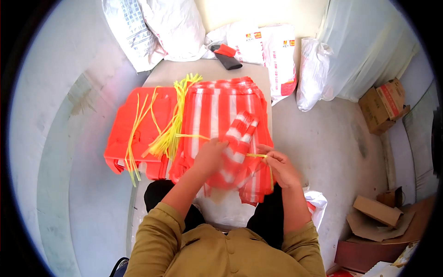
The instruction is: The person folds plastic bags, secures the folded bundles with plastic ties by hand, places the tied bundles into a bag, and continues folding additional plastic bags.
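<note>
A stack of red-and-white striped plastic bags (210,108) lies in front of me. On it rests a smaller folded striped bundle (242,131), tilted. My left hand (212,157) is closed at the bundle's left side, its grip partly hidden and blurred. A yellow strip (256,155) crosses the bundle's right side, its end pinched in my right hand (280,167). Left of the stack, a bunch of yellow strips (173,134) lies partly over a red plastic pile (154,111), with a few loose strips (134,138) farther left.
White sacks (177,27) and printed sacks (279,60) stand behind the work surface (168,69). A dark and red item (227,57) lies at its back edge. Cardboard boxes (384,106) sit at the right; flattened cardboard (378,219) lies at the lower right.
</note>
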Demonstrator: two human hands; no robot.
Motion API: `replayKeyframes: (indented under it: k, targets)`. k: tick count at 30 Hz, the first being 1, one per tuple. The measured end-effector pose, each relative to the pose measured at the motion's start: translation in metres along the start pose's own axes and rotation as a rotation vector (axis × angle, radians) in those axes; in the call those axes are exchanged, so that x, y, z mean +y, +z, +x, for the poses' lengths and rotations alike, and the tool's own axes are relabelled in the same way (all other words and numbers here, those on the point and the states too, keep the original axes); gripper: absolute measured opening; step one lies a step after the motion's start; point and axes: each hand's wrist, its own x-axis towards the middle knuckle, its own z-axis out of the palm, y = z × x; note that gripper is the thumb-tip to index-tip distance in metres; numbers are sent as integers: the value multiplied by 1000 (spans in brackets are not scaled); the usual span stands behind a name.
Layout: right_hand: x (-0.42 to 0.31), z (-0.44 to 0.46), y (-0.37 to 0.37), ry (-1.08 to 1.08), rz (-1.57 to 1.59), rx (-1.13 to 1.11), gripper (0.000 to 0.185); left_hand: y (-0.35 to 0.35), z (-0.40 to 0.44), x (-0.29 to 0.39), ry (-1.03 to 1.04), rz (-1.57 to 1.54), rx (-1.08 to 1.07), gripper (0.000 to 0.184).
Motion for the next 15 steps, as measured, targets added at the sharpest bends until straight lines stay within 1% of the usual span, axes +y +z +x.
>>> replayKeyframes:
  k: [1, 4, 7, 10, 14, 15]
  targets:
    - [0, 7, 6, 11, 122, -4, 14, 2, -1, 2, -3, -5, -2, 75]
    - [-3, 30, 17, 181, 162, 209, 15, 21, -1, 4, 25, -3, 65, 71]
    - [-2, 50, 13, 65, 251, 174, 18, 35, 0, 15, 47, 21, 107, 68]
    - [-5, 62, 11, 30, 295, 232, 24, 41, 3, 29, 53, 64, 122, 67]
    - [8, 64, 0, -73, 123, 188, 31, 35, 2, 41, 37, 138, 97, 68]
    - [18, 64, -7, -92, 71, 189, 32, 35, 0, 41, 66, 146, 128, 64]
